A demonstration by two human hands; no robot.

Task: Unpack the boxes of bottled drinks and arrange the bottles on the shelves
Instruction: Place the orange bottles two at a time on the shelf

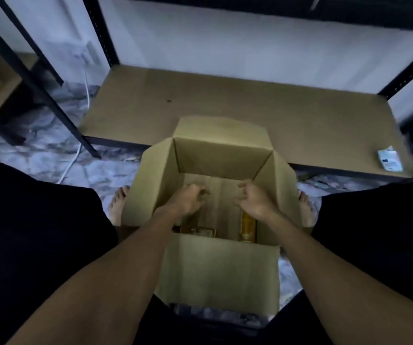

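- the step in hand looks like reaching into the open cardboard box point(215, 265), at the centre of the frame, for the next bottle.
- left hand point(188, 200): over the box mouth, fingers loosely curled, nothing in them as far as shows.
- right hand point(256, 199): beside it and apart from it, in the same slack half-curl, also empty.
- an amber bottle point(247, 225) sits at the lower right of the box's inside, near the near wall and just under the right wrist; i cannot tell whether it stands or lies.
- a second amber item point(198, 231) shows at the lower left of the inside, partly hidden by the left forearm; it is probably a bottle, but too dim to be sure.
- nothing else shows in the box, though the near wall hides whatever sits against it.
- to do it well, i judge both hands should come back toward the near wall, since they hover further in than the bottles.
- wrap the fingers round the body rather than the cap, then lift straight up, clear of the flaps.
- the low shelf board point(225, 100) fills the upper centre, just behind the box, whose far flap overlaps the board's front edge.
- a small white and blue packet point(389, 160) lies at the board's right end.
- filling from the back would keep the front edge free for later bottles.
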